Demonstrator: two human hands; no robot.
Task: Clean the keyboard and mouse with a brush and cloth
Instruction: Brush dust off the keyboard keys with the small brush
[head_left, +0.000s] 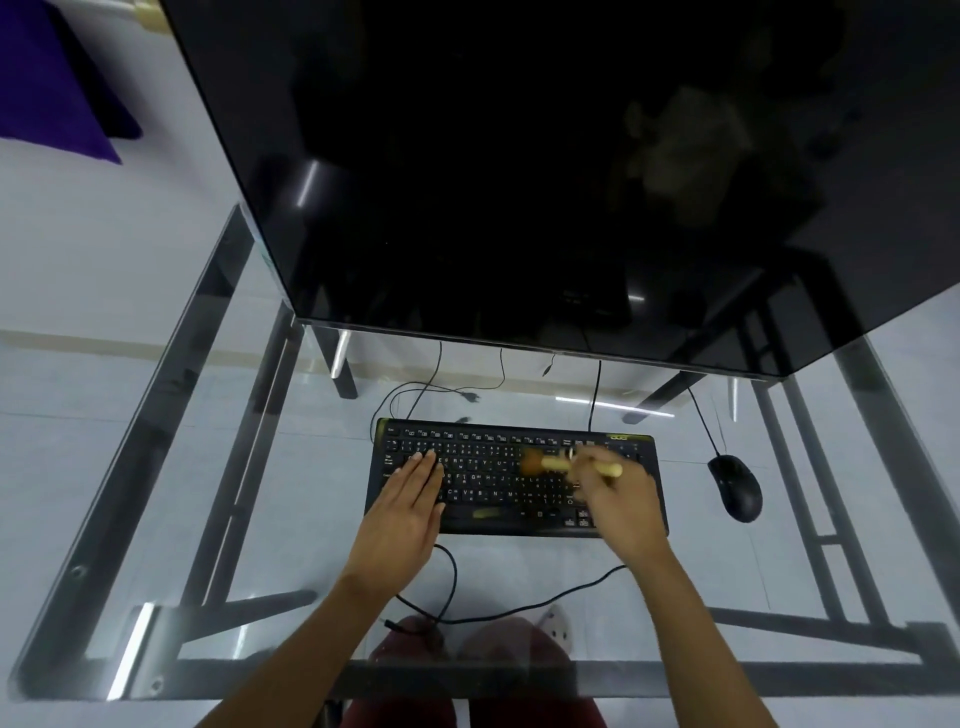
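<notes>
A black keyboard (498, 488) lies on the glass desk, centred in front of me. My left hand (413, 501) rests flat on its left keys, fingers together and pointing away. My right hand (618, 499) grips a wooden-handled brush (558, 463) over the right half of the keyboard; the brown bristles touch the upper middle keys and look blurred. A black wired mouse (735, 486) sits to the right of the keyboard, apart from both hands. No cloth is in view.
A large dark monitor (519, 182) overhangs the back of the glass desk (260, 519). Cables (452, 582) run behind the keyboard and loop near the front edge. The desk's dark metal frame shows through the glass.
</notes>
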